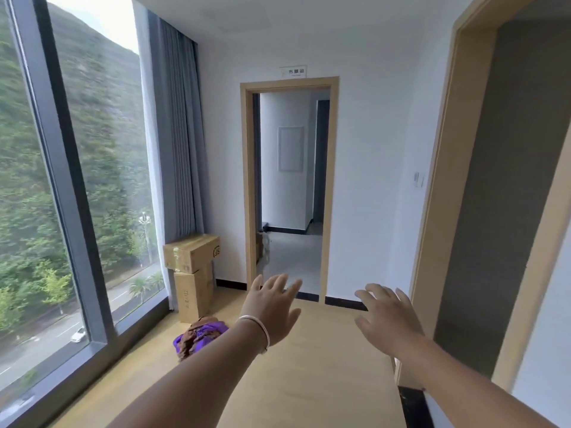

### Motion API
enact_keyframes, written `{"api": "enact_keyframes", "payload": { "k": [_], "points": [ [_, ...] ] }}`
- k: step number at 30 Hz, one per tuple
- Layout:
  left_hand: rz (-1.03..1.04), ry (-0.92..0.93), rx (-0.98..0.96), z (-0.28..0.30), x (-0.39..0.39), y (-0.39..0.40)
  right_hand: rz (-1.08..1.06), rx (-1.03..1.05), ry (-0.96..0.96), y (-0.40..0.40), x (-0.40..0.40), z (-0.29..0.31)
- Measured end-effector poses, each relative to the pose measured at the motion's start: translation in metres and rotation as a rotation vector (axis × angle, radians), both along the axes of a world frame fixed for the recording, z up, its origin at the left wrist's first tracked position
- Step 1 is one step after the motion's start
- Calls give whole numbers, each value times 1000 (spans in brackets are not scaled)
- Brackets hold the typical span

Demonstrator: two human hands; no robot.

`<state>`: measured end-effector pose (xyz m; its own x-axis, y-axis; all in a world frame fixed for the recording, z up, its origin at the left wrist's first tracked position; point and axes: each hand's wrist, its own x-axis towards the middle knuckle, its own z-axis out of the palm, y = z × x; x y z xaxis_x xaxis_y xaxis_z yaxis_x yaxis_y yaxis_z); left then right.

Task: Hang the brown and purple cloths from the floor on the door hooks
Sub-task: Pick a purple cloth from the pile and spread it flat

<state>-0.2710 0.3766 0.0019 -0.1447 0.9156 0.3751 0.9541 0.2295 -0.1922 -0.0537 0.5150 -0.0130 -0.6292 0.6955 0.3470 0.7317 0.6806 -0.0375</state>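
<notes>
A brown cloth (190, 336) and a purple cloth (207, 329) lie bunched together in one heap on the wooden floor near the window, partly hidden behind my left forearm. My left hand (272, 307) is stretched out in front of me with fingers spread, holding nothing, to the right of the heap and above it. My right hand (386, 316) is also held out with spread fingers and holds nothing. An open door (506, 180) with a grey face stands at the right. No hooks show on it.
Two stacked cardboard boxes (193, 267) stand in the corner just behind the cloths. A tall window (61, 211) with a grey curtain (176, 134) runs along the left. An open doorway (290, 186) straight ahead leads into another room.
</notes>
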Motion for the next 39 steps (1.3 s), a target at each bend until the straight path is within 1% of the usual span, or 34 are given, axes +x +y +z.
{"api": "enact_keyframes", "payload": {
  "k": [5, 10, 14, 18, 24, 29, 34, 39],
  "points": [
    [-61, -16, 13, 2, -38, 64, -85, 16, -19, 44, -25, 3],
    [-98, -19, 33, 14, -96, 121, -157, 51, -9, 87, -69, 22],
    [-121, -20, 43, 16, -140, 155, -203, 41, 11, 110, -104, 26],
    [-136, -25, 46, 13, -169, 182, -221, 24, -12, 130, -130, 21],
    [-149, -41, 43, 7, -197, 215, -246, 7, -16, 168, -156, 21],
    [-120, -54, 34, 3, -217, 249, -216, 17, -17, 209, -182, 20],
    [-96, -36, 21, 6, -227, 302, -165, 63, 19, 262, -201, 16],
    [-77, 3, 37, 22, -228, 375, -169, 100, 26, 339, -201, 28]
  ]
}}
